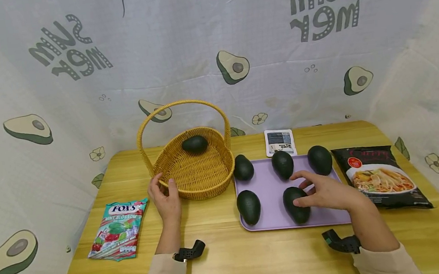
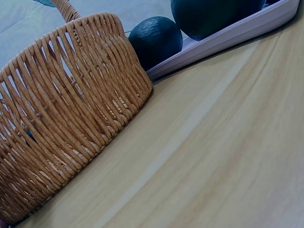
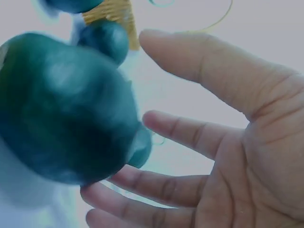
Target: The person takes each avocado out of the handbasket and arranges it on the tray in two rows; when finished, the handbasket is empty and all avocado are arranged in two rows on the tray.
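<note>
My left hand (image 1: 166, 201) holds the front left rim of a yellow wicker basket (image 1: 208, 190), thumb and fingertips at the rim. The basket has a tall arched handle, and one dark green avocado (image 1: 195, 144) lies inside at the back. In the left wrist view the woven side (image 2: 80, 95) fills the left, with the hand almost wholly out of frame. Over the lilac tray (image 1: 268, 194), my right hand (image 1: 324, 192) spreads its fingers around the front middle avocado (image 1: 295, 207). A gap shows between thumb and avocado (image 3: 66, 109) in the right wrist view.
Several more avocados lie on the tray, such as one at its front left (image 1: 248, 207). A teal candy bag (image 1: 119, 230) lies left of the basket, a black noodle packet (image 1: 382, 176) right of the tray. Behind the tray is a white printed packet (image 1: 279, 142); a patterned cloth hangs beyond.
</note>
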The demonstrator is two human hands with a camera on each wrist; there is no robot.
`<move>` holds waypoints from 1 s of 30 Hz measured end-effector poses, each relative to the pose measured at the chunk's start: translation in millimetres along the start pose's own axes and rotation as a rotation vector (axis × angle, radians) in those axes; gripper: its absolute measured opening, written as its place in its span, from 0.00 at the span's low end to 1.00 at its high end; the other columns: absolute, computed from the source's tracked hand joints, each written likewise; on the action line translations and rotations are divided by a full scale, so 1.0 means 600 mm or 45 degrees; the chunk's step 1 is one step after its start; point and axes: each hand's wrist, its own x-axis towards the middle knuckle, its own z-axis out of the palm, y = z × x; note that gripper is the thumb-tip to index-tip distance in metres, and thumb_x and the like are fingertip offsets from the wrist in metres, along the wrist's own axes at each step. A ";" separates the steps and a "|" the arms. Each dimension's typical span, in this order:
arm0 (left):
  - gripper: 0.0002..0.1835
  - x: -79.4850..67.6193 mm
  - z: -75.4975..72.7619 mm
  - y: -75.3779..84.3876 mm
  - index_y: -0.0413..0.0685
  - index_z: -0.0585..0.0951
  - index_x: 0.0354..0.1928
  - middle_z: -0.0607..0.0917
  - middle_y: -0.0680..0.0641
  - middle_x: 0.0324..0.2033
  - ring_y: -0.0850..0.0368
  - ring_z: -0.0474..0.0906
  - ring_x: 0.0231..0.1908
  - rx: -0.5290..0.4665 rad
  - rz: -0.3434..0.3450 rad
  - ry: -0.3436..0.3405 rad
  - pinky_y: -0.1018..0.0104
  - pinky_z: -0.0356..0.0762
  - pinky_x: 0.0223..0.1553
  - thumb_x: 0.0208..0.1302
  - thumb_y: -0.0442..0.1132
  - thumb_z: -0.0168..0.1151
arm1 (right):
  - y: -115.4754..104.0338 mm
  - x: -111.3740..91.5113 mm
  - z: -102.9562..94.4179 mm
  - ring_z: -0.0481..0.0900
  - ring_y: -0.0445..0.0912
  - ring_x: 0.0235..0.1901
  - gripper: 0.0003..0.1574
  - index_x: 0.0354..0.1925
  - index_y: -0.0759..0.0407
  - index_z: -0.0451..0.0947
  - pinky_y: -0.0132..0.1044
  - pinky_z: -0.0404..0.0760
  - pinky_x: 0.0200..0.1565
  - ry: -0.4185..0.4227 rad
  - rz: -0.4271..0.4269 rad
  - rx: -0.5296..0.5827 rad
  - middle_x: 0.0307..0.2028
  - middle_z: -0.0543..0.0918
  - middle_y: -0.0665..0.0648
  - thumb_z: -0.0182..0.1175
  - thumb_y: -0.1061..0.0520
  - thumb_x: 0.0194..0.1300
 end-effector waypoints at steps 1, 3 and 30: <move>0.22 0.000 0.000 0.000 0.42 0.71 0.66 0.61 0.42 0.70 0.49 0.67 0.59 -0.002 0.001 0.001 0.62 0.67 0.58 0.74 0.39 0.56 | -0.004 -0.003 0.000 0.82 0.60 0.54 0.46 0.70 0.52 0.66 0.54 0.82 0.48 0.026 -0.022 -0.017 0.60 0.79 0.68 0.71 0.38 0.61; 0.22 0.000 0.000 0.000 0.42 0.71 0.66 0.61 0.42 0.69 0.50 0.67 0.57 -0.004 0.002 0.005 0.64 0.67 0.56 0.74 0.38 0.56 | -0.014 -0.008 0.001 0.80 0.62 0.57 0.45 0.70 0.53 0.67 0.57 0.82 0.50 0.096 -0.066 -0.049 0.61 0.79 0.69 0.70 0.37 0.62; 0.20 0.001 0.006 0.002 0.36 0.70 0.65 0.61 0.37 0.68 0.38 0.64 0.65 -0.044 -0.002 0.071 0.51 0.63 0.64 0.73 0.30 0.52 | -0.163 0.009 0.092 0.77 0.53 0.63 0.27 0.62 0.51 0.76 0.57 0.77 0.63 0.525 -0.594 0.148 0.61 0.78 0.55 0.69 0.55 0.66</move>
